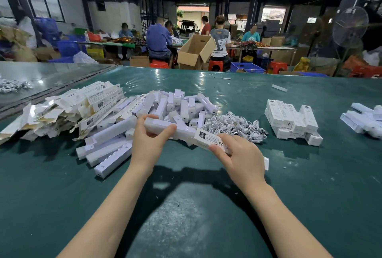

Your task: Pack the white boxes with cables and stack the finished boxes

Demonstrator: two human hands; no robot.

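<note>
My left hand (149, 138) grips a long white bar (175, 128) above the green table, thumb on its near side. My right hand (240, 154) holds a white printed box (206, 141) by its right end, and the bar's right end meets the box's open flap. Behind them lies a heap of coiled white cables (233, 125). Packed boxes are stacked in a pile (293, 122) to the right. Several loose white bars (107, 150) lie at the left of my hands, and more are heaped (182, 106) behind.
Flat unfolded box sleeves (68, 111) are heaped at the left. Another group of white boxes (365, 119) sits at the far right edge. Beyond the green table (186, 216), people sit at tables among cardboard cartons (194, 51), crates and a standing fan (349, 28).
</note>
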